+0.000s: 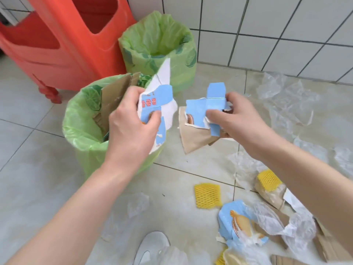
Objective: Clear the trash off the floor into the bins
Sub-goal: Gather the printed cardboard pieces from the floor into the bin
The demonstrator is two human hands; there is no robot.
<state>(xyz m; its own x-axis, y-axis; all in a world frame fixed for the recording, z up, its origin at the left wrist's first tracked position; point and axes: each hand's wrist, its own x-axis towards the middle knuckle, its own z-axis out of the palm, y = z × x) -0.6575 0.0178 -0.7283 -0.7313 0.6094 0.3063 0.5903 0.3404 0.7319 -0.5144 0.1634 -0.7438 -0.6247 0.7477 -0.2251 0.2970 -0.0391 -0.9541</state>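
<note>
My left hand (131, 121) grips a torn blue-and-white carton piece (161, 92) right beside the near green-lined bin (84, 134), which holds brown cardboard (112, 92). My right hand (236, 119) grips another torn blue carton piece (202, 108) together with a brown cardboard scrap (194, 138), held above the floor to the right of that bin. A second green-lined bin (158, 43) stands behind by the wall. On the floor lie a yellow foam net (208, 196), another yellow foam net (267, 179), a blue carton scrap (238, 224) and clear plastic wrap (286, 96).
A red plastic stool (63, 35) stands at the back left beside the bins. White tiled wall (267, 25) runs behind. More brown cardboard (328, 245) and plastic film lie at lower right. My white shoe (152, 247) is at the bottom centre.
</note>
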